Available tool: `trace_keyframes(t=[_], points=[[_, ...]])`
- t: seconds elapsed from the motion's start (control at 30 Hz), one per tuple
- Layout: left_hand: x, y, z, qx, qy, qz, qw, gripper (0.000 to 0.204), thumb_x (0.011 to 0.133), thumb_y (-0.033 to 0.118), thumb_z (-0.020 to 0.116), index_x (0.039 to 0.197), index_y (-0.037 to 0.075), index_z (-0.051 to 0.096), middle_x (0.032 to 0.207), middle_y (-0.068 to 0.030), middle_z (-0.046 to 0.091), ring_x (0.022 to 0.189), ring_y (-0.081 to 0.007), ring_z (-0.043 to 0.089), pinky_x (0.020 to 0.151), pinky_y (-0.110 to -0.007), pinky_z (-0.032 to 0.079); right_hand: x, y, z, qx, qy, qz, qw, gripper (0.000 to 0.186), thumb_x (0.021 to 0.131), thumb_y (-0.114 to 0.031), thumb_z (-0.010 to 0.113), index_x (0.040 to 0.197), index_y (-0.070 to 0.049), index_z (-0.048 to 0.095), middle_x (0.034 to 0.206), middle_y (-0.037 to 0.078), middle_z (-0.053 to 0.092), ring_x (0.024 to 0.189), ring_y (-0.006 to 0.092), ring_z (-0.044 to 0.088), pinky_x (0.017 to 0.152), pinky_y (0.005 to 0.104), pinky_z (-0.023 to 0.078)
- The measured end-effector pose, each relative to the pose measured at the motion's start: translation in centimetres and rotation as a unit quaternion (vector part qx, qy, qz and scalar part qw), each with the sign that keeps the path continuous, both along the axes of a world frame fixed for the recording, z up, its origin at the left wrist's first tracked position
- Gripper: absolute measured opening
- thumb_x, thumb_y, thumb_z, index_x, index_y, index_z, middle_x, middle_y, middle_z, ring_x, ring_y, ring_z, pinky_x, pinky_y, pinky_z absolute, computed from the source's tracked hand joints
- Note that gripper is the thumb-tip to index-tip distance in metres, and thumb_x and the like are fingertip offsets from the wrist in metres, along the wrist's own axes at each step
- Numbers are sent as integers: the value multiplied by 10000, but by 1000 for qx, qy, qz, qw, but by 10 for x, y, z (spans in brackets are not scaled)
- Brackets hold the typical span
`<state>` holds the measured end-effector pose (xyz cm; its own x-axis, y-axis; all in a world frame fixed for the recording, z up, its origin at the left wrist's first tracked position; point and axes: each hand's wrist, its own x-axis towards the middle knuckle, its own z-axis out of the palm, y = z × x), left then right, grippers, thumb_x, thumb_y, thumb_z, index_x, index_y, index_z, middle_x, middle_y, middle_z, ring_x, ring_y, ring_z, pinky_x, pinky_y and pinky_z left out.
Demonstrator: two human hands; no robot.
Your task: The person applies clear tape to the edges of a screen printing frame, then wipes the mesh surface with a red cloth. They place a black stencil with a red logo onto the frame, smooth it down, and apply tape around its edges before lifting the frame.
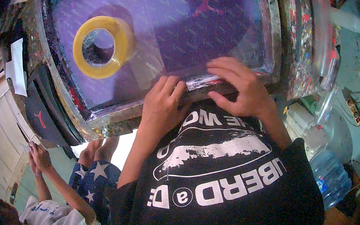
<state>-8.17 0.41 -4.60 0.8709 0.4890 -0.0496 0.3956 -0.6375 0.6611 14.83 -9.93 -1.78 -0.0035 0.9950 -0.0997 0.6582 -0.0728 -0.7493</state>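
Note:
In front of me lies a screen-printing frame (273,20) with a purple, see-through surface and a stained rim. A roll of yellowish tape (81,52) rests on its left half, hollow core facing up. A pale, clear strip (147,69) lies between the roll and my left hand; I cannot tell if it joins them. My left hand (163,102) is at the near rim, fingers bent and pressed together; whatever they grip is hidden. My right hand (241,88) hovers over the same rim further right, fingers stretched and thumb apart, holding nothing. A small red figure (206,0) shows at the far right.
At the left a person (61,221) sits with hands raised, close to dark panels (43,111) leaning beside the frame. A paint-spattered ledge (304,29) runs along the right. Beyond it are a large clear blue bottle (330,179) and a power strip (353,111) with cables.

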Motion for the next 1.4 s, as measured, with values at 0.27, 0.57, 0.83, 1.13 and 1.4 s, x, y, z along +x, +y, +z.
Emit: trace_keyframes(t=[0.27, 0.57, 0.83, 1.13, 1.4], points=[[-1, 2, -1, -24, 29, 6, 999, 511, 702, 243, 864, 1119, 42, 649, 1143, -147, 647, 1038, -359, 644, 857, -444, 565, -3, 5, -3, -10, -14, 27, 999, 313, 860, -164, 726, 1124, 4, 703, 1251, 177, 678, 1223, 353, 618, 1067, 452, 476], [-20, 65, 22, 182, -74, 228, 954, 569, 753, 241, 877, 1221, 28, 633, 1199, -145, 648, 1148, -349, 607, 974, -450, 496, -6, 100, -22, 99, -38, -8, 994, 352, 888, -181, 741, 1190, -12, 678, 1241, 179, 674, 1185, 360, 626, 1061, 441, 479], [-43, 96, 4, 226, 98, 146, 958, 520, 774, 202, 802, 1229, 39, 611, 1156, -126, 643, 1165, -322, 591, 1101, -512, 344, -55, 179, -51, 198, 92, 40, 975, 570, 899, -244, 763, 1390, -10, 590, 1348, 202, 627, 1288, 363, 576, 1123, 420, 438], [-71, 33, 68, 168, -24, 146, 975, 380, 718, 139, 838, 995, 3, 616, 945, -161, 640, 875, -368, 633, 789, -459, 490, -113, 97, 2, 234, 253, -89, 934, 426, 839, -131, 826, 1212, 23, 690, 1240, 217, 698, 1124, 360, 701, 965, 416, 561], [-87, -12, 96, 86, 41, 149, 984, 390, 694, 157, 864, 961, 5, 624, 925, -150, 668, 885, -357, 663, 779, -427, 509, -90, 64, 17, 124, 361, -14, 924, 272, 811, -40, 783, 1076, -17, 724, 1157, 161, 711, 1063, 333, 702, 904, 394, 575]])
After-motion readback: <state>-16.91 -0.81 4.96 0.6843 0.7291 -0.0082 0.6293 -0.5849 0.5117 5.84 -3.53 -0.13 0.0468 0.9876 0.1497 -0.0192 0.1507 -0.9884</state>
